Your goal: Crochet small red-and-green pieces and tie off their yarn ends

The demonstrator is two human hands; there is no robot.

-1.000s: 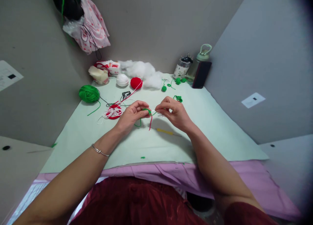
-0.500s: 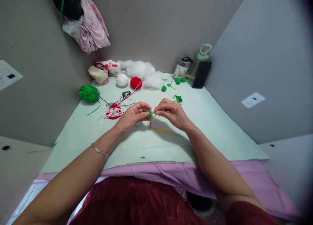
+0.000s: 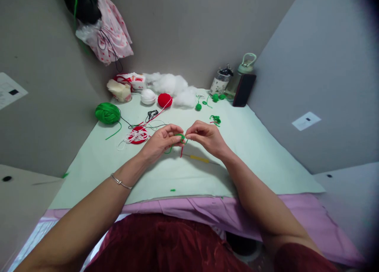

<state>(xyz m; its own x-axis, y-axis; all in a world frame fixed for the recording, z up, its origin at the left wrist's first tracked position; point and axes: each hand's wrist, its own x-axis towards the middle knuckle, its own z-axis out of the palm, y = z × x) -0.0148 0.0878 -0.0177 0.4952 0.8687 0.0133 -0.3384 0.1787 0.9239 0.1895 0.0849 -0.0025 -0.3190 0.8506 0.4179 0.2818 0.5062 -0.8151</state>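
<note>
Over the middle of the table, my left hand pinches a small green yarn piece between thumb and fingers. A green strand hangs from it, and a short red yarn end dangles below. My right hand is closed in a pinch at the piece's right edge, its fingertips almost touching the left hand's. What those fingertips hold is too small to make out. Beneath the hands, a crochet hook with a yellow handle lies on the pale green table cover.
On the left sit a green yarn ball and a red and white yarn bundle. White stuffing, a white ball and a red ball line the back. Small green pieces, a phone and a bottle are at right.
My right hand has shifted slightly left and down, its fingertips now closer to the green piece. My left hand stays nearly still, keeping its hold.
</note>
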